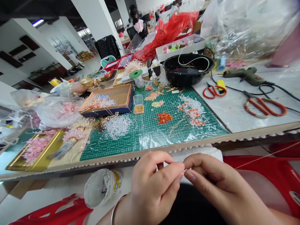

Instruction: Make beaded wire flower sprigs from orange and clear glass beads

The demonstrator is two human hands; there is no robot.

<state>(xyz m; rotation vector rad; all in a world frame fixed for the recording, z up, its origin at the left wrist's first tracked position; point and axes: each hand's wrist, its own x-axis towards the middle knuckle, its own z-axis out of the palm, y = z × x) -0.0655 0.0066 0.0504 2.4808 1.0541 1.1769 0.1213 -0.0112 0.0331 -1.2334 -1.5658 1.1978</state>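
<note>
My left hand (156, 184) and my right hand (215, 179) meet fingertip to fingertip in front of the table's front edge, over my lap. Both are closed in a pinch. Something tiny and pale shows between the fingertips, too small to name. Beyond them lies a green cutting mat (145, 136). On it are a pile of clear beads (117, 126), a heap of orange beads (164, 117), a mixed cluster of clear and orange beads (195, 111), and thin gold wires (179, 125). A small clear box of gold beads (138, 109) stands open behind.
Orange-handled scissors (263, 107), a smaller red pair (214, 91) and a glue gun (245, 76) lie to the right. A black basin (188, 70) stands behind, an open box (107, 100) left of centre. Pink flowers fill a gold tray (55, 147). A white bucket (99, 189) stands below.
</note>
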